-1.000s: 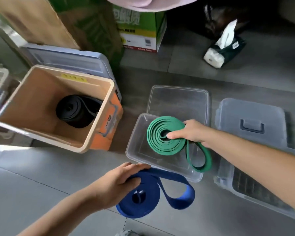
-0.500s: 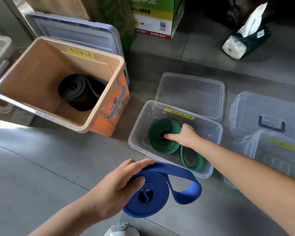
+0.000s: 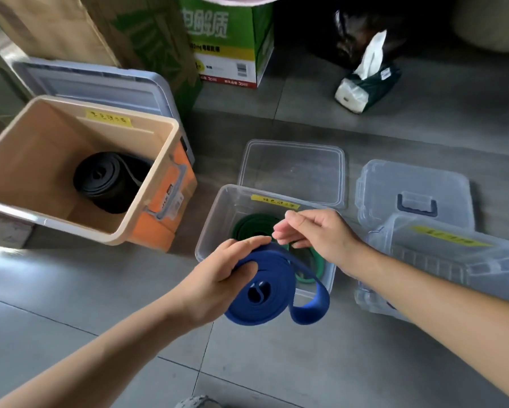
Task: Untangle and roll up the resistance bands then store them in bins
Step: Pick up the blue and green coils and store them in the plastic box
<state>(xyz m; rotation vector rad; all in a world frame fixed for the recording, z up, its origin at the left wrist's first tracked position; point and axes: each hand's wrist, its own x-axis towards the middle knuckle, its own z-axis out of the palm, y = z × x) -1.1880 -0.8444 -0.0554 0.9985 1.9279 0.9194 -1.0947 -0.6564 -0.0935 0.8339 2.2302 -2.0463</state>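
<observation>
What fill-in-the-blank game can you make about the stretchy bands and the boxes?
1. The orange bin holds the black band; the clear bin holds the ____ one.
2. The rolled blue band is gripped by the ____ hand.
3. The right hand, above the clear bin, holds ____.
Missing words: green, left, nothing.

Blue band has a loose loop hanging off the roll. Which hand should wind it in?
Right, probably. The right hand is free, with relaxed fingers just above the blue band and close to the loose loop. The left hand grips the roll and is better used to steady it.
</observation>
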